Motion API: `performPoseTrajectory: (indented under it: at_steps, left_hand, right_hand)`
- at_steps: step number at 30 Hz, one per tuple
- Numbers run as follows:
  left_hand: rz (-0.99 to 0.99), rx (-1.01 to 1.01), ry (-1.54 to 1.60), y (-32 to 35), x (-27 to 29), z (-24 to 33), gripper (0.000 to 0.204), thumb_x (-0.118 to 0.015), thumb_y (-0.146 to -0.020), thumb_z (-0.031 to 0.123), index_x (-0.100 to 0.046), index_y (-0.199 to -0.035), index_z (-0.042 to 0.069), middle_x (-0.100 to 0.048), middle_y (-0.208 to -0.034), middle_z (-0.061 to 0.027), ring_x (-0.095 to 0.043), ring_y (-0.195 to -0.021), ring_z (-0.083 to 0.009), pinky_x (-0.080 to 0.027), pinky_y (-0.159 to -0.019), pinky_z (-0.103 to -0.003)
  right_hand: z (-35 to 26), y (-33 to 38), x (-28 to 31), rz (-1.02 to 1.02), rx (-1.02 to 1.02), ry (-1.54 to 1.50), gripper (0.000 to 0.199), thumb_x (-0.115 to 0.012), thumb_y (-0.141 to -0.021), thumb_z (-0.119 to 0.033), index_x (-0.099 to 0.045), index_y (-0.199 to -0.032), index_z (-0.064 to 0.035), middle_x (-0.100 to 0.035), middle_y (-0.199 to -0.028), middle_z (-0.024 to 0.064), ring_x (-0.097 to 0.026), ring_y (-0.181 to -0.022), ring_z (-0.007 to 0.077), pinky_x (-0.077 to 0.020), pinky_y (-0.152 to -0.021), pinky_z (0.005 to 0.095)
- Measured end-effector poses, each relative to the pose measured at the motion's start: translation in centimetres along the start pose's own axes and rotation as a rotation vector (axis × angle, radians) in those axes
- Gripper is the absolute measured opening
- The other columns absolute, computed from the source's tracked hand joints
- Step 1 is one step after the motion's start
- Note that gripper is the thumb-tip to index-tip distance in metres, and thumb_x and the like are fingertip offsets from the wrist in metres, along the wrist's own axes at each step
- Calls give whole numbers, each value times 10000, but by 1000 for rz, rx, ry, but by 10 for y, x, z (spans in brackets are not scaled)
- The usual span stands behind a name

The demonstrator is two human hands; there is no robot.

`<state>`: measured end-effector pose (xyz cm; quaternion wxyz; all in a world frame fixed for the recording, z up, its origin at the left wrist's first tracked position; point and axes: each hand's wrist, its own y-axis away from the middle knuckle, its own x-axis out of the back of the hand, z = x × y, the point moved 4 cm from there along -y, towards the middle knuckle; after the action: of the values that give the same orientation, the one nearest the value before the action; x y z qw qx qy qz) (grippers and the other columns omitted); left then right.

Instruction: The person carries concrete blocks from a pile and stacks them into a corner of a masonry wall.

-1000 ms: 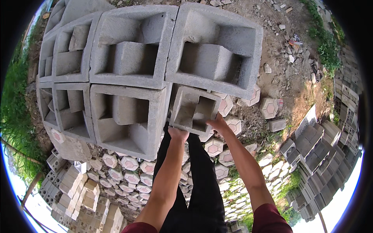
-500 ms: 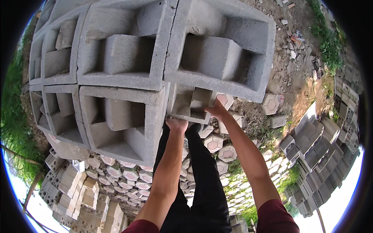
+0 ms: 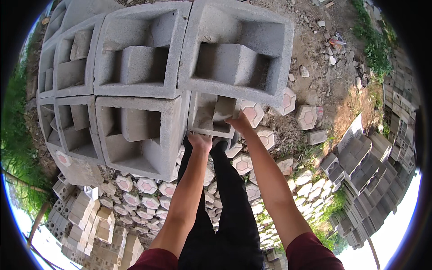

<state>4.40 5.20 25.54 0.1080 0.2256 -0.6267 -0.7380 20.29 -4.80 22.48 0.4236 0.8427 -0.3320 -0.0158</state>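
A hollow grey concrete block [image 3: 219,133] sits low in front of me, under the overhang of a larger-looking block. Its open cells face up, and its far side is hidden. My left hand [image 3: 200,141] grips the near left edge, fingers curled beneath and partly out of sight. At the right wall, my right hand [image 3: 242,125] has its fingers hooked over the rim into a cell. Directly beyond stands an upper hollow concrete block [image 3: 272,95]. To the left, close beside my left hand, is another hollow block [image 3: 173,135] in the stack.
More hollow blocks [image 3: 135,92] are stacked leftward. Hexagonal pavers [image 3: 243,164] with pinkish centres cover the ground around my legs. Rubble [image 3: 333,58] lies at the far right. Piles of grey blocks stand at the right [image 3: 360,157] and lower left [image 3: 90,211].
The whole view has shifted slightly, so the stack appears further left. Both hands keep their hold on the low block, with little visible movement against it.
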Motion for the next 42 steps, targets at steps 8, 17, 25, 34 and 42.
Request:
performPoseTrajectory:
  at_steps: [8, 17, 25, 34, 42]
  left_hand:
    - [-437, 48, -677, 173, -6, 18, 524, -372, -962, 365, -369, -1383, 51, -403, -1438, -103, -352, -1340, -224, -322, -1060, -458]
    - [-696, 376, -1156, 396, -85, -69, 385, -399, -973, 357, -524, -1185, 61, -623, -1105, -86, -586, -999, -219, -444, -877, -408]
    - [-1337, 558, -1661, 536, -121, -147, 546, -403, -988, 383, -295, -1451, 115, -622, -1115, -66, -577, -937, -149, -461, -816, -341]
    - [-1513, 570, -2029, 578, -93, -209, 605, -460, -963, 417, -296, -1450, 98, -623, -1139, -107, -607, -929, -160, -490, -778, -311]
    - [-1265, 548, -2126, 533, -75, -249, 543, -466, -948, 415, -406, -1351, 55, -614, -1136, -129, -602, -947, -202, -498, -837, -366]
  right_hand:
    - [-108, 211, 49, 48, 173, 25, 464, -580, -766, -132, -543, -1210, -4, -615, -1153, 221, -591, -1116, 306, -456, -948, 360]
    - [-110, 424, 178, 369, 164, -638, 325, -557, -892, -65, -499, -1201, 16, -665, -1002, 124, -650, -848, 187, -515, -721, 299]
    - [-121, 613, 214, 1077, 325, -994, 739, -468, -943, -57, -1, -1507, -160, -604, -1161, 181, -635, -964, 242, -516, -807, 354]
    - [-131, 676, 200, 1267, 476, -973, 803, -537, -934, -73, 26, -1506, -108, -629, -1113, 186, -641, -897, 201, -523, -788, 323]
    - [-52, 665, 185, 1296, 209, -992, 780, -538, -909, -71, -2, -1464, 50, -680, -967, 177, -642, -803, 179, -518, -694, 295]
